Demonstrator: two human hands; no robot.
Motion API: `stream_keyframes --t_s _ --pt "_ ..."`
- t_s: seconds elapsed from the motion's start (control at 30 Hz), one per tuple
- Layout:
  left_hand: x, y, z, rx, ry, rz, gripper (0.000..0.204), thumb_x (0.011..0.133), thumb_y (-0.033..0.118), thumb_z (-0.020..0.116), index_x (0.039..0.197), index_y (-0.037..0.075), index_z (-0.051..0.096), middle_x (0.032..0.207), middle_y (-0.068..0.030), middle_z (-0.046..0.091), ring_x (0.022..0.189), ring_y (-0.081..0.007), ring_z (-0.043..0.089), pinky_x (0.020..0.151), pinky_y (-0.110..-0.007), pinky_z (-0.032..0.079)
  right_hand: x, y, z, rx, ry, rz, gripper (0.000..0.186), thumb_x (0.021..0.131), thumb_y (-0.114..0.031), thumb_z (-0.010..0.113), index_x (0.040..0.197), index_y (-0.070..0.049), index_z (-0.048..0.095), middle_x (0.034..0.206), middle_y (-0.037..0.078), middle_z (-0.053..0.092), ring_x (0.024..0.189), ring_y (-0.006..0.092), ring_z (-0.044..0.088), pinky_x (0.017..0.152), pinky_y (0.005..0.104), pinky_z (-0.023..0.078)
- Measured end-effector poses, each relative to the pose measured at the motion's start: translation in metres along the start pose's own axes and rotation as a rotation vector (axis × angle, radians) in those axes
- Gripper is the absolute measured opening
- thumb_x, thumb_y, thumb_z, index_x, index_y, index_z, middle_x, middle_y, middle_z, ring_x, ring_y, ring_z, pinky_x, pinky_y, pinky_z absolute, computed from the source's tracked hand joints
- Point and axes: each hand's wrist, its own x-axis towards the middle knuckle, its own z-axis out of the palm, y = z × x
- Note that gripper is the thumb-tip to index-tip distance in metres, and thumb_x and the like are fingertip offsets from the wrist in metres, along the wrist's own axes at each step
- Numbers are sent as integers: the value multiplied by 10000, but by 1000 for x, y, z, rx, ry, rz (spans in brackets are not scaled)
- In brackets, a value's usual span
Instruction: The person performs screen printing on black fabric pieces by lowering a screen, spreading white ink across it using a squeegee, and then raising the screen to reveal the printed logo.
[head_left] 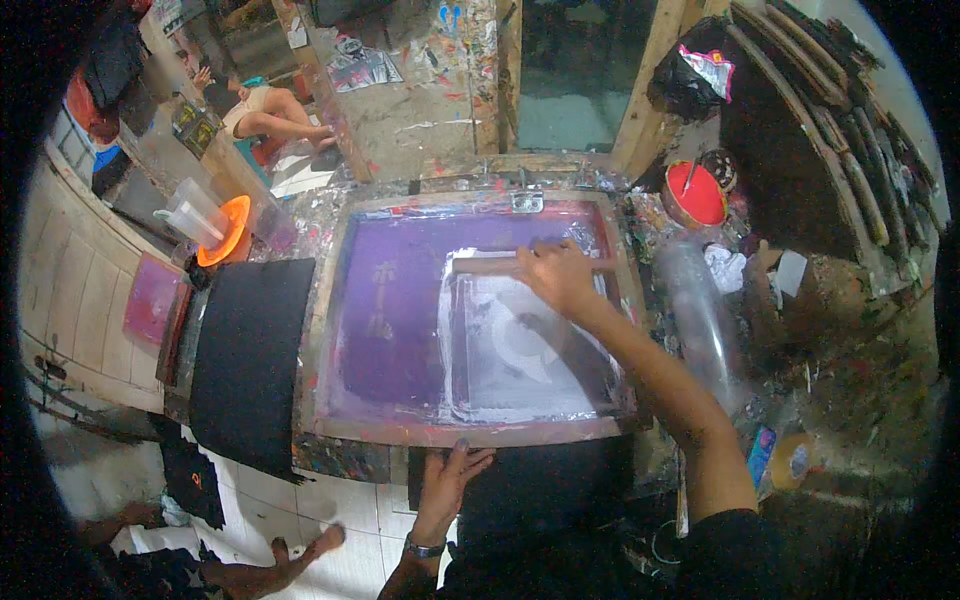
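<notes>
A screen printing frame [330, 310] with purple mesh and a white ink patch [500, 370] lies on the stained bench. My right hand [555, 275] grips a long squeegee [480, 264] across the upper part of the white patch. Below the frame's front edge, my left hand [450, 480] has its fingers stretched apart, fingertips touching the edge. A dark sheet [248, 360] lies left of the frame, and black material [550, 500] hangs beneath the front edge.
Orange bowl with jug [225, 250] at left; red paint bowl [700, 205], clear roll [700, 320] and tape [793, 460] at right; curved boards [840, 130] lean far right. A person's bare legs [285, 125] show upper left, another person's foot [320, 545] lower left.
</notes>
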Motion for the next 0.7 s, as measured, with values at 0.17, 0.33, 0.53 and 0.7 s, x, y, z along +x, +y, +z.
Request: stream_keyframes --t_s 0.17,0.33,0.53,0.7 --pt "-10 60 6 962 -146 -284 420 985 262 593 1292 23 436 1009 -199 664 833 -296 698 720 -417 560 -37 -25 -20 30 -443 23 266 895 -324 591 1014 -87 579 749 112 666 634 321 667 667 481 515" --pt "75 107 55 1840 97 1093 494 830 403 728 1116 19 608 895 -204 677 867 -361 672 822 -479 516 -81 -58 -62 167 -356 -75 222 872 -177 582 1070 -95 526 803 106 663 768 291 695 683 474 516" --pt "214 127 61 1858 -263 573 491 816 445 714 1057 34 595 854 -217 676 781 -391 670 672 -482 533 -53 42 -71 129 -479 223 315 804 -309 723 974 -92 571 852 130 643 792 343 650 670 451 490" --pt "293 143 76 1782 -72 909 421 817 395 726 985 40 575 830 -186 657 746 -356 664 603 -462 521 0 97 -8 136 -276 237 245 786 -188 696 952 -73 557 854 158 610 788 379 614 651 465 481"
